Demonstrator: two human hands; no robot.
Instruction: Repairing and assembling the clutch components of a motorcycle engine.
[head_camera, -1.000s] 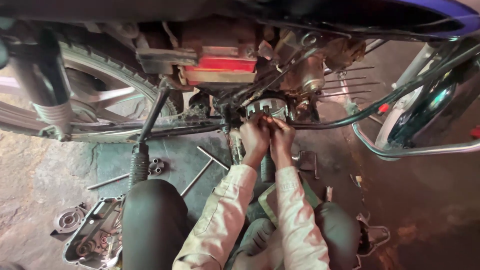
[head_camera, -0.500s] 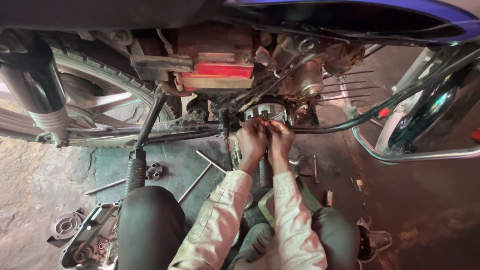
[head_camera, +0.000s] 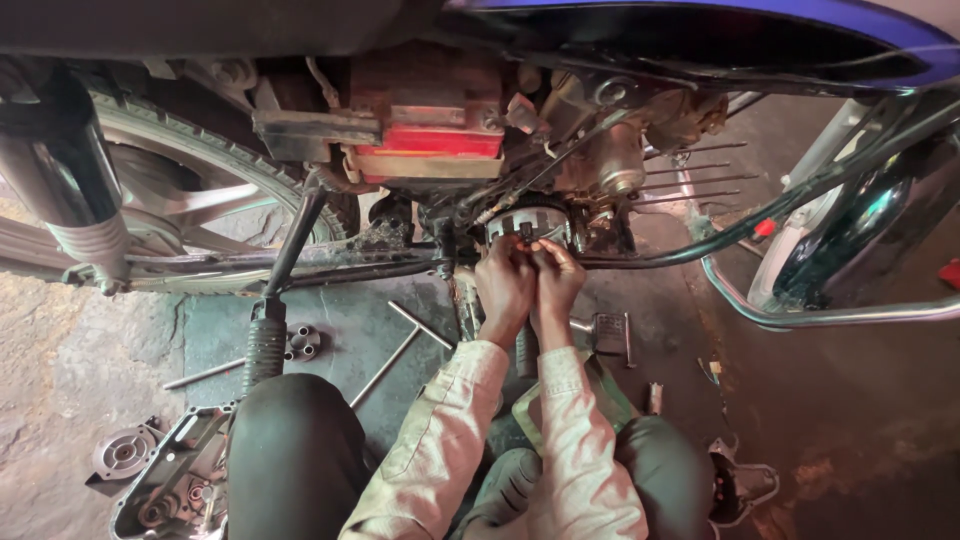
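Note:
I crouch beside a motorcycle whose engine side cover is off. My left hand (head_camera: 505, 283) and my right hand (head_camera: 556, 281) are pressed together at a round ribbed metal clutch assembly (head_camera: 528, 222) low on the engine. The fingertips of both hands pinch at its lower front edge; what they grip is too small to make out. Above it sits a red battery (head_camera: 428, 120) in the frame. Light long sleeves cover both my forearms.
A T-handle wrench (head_camera: 405, 340) and a rod lie on the floor mat. The removed engine cover (head_camera: 170, 485) and a round part (head_camera: 125, 452) rest at lower left. The rear wheel (head_camera: 190, 195), kick lever (head_camera: 268, 335) and chrome guard (head_camera: 830, 310) surround me.
The view has shifted slightly closer to the engine. Both hands stay together at the clutch assembly with only small finger movements.

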